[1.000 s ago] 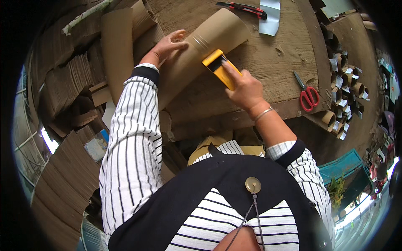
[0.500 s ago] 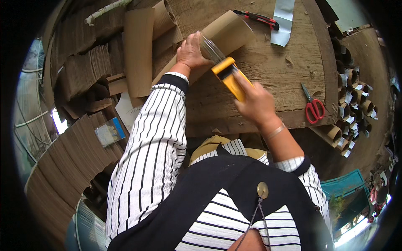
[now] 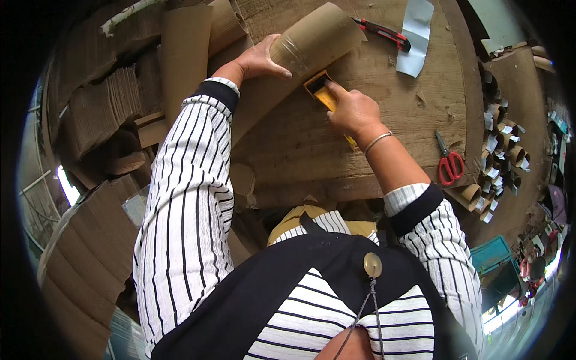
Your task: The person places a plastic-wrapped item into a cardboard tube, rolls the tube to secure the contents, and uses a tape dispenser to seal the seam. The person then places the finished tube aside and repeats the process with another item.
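A brown cardboard sheet rolled into a tube (image 3: 324, 39) lies slanting across the wooden table (image 3: 408, 120). My left hand (image 3: 259, 60) grips its left side, with the thumb on the front and the fingertips hidden by the cardboard. Shiny clear tape (image 3: 292, 53) lies across the seam beside that thumb. My right hand (image 3: 357, 112) is closed around a yellow tape dispenser (image 3: 324, 96) with a black front part. The dispenser's front end sits just below the roll's lower edge.
Beyond the roll are a red and black utility knife (image 3: 384, 33) and a white paper strip (image 3: 414, 42). Red-handled scissors (image 3: 449, 162) lie near the table's right edge. Several finished tubes (image 3: 510, 150) are piled at right. Cardboard stacks (image 3: 108, 108) crowd the left.
My right hand has drawn the dispenser down off the roll; the tape strip now lies on the cardboard. My left hand has shifted left and its thumb has spread. The whole view has shifted slightly.
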`<state>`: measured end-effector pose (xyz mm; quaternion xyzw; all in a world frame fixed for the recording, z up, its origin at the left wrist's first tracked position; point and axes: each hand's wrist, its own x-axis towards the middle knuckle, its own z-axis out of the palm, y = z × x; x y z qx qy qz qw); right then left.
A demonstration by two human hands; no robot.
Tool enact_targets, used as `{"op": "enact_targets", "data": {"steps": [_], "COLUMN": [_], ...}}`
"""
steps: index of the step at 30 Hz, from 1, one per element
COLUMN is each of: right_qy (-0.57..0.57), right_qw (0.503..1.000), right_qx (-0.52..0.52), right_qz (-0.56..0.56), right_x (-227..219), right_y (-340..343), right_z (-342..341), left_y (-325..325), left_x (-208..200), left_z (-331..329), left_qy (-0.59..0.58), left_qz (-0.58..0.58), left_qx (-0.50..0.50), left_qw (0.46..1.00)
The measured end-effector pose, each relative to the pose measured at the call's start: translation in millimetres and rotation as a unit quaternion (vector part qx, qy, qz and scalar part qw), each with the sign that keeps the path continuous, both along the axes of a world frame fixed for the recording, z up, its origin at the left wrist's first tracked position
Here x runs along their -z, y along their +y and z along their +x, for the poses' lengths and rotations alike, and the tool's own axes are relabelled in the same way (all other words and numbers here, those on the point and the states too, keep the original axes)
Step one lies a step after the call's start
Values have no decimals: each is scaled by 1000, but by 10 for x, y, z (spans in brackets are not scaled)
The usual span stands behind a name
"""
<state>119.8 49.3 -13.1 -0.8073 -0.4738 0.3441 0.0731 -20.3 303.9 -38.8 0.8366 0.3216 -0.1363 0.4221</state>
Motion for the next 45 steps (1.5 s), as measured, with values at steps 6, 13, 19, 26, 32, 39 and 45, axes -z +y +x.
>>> {"op": "enact_targets", "data": {"steps": [6,13,19,26,32,39,45], "right_qy": [-56,-99,-58,9,13,-11,-32], "right_qw": [997,988,981,976,965,963,957], "right_qx": [30,-10,-61,-153,-196,-208,-235], "right_qz": [53,118,174,152,174,170,168], "right_x": [-59,-358,-296,-706,-1105,-767,25], "right_y": [-422,-1412,-918,-620,-976,-1316,-626], "right_z": [-56,88,55,338,690,1033,674], "left_y": [-185,-1167,-1479,-1847,-1965,-1824,-1168], "left_x": [63,160,-135,-269,-138,-259,25], "left_z": [-26,-319,-389,-59,-23,-111,-632], "left_qy": [-76,-52,42,211,194,181,-27], "left_qz": [-214,-398,33,203,231,171,-43], "left_qx": [-57,-110,-58,-205,-221,-218,-240], "left_qw": [972,909,997,934,927,943,969]}}
